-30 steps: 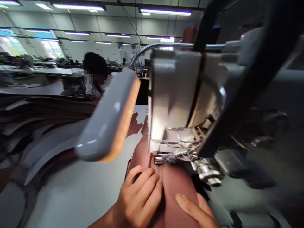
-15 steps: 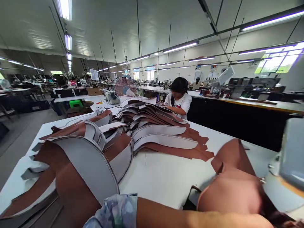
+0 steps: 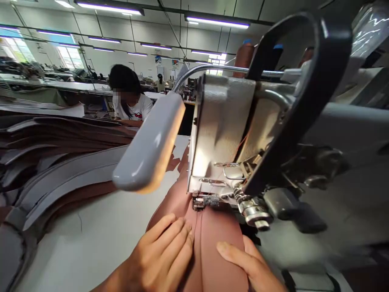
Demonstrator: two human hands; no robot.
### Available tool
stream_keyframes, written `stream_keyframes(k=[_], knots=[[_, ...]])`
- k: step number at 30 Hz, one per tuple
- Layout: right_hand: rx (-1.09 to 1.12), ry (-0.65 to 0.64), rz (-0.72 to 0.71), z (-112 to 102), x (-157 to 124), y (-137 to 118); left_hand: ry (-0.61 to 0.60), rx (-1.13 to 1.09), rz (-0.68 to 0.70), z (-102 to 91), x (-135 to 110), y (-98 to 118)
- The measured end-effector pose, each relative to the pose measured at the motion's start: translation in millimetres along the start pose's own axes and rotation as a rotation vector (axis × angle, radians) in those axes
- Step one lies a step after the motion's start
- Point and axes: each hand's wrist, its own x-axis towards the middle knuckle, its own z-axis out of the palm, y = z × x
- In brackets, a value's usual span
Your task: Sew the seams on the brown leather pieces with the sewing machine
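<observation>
A reddish-brown leather-like panel passes beneath the presser foot of a sewing machine. A seam line runs along it toward me. My left hand lies on the panel left of that line, fingers stretched out and side by side. At the panel's right edge, my right hand grips the material, thumb on top and the other fingers partly hidden at the edge. Both hands are on the near side of the presser foot. The needle itself cannot be made out.
A grey lamp on a bendable metal neck hangs left of the machine head. Layered brown and grey panels are piled on the white table. Across from me a person bends forward. Thread spools stand behind the machine.
My view has swung right and down, from the piled panels to the sewing machine. Both hands now show on the brown panel; before, mainly a forearm showed across the bottom.
</observation>
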Motion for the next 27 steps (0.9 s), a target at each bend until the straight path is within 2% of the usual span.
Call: stream_keyframes(k=[3, 9, 12, 18, 23, 27], knots=[[0.036, -0.054, 0.048, 2, -2, -9, -0.022, 0.005, -0.008, 1.9, 0, 2], [0.196, -0.118, -0.085, 10, -9, -25, -0.006, 0.002, -0.025, 5.1, 7, 0], [0.153, -0.137, -0.158, 12, -7, -28, -0.003, 0.009, -0.024, 5.9, 9, -1], [0.038, -0.075, -0.184, 8, 0, -32, -0.036, 0.017, -0.032, 6.6, 8, -2], [-0.002, -0.067, -0.108, -3, 11, -27, -0.037, 0.028, -0.052, 10.0, 5, 0], [-0.001, -0.089, -0.066, -2, 13, -30, -0.047, 0.039, -0.064, 12.3, 3, 2]])
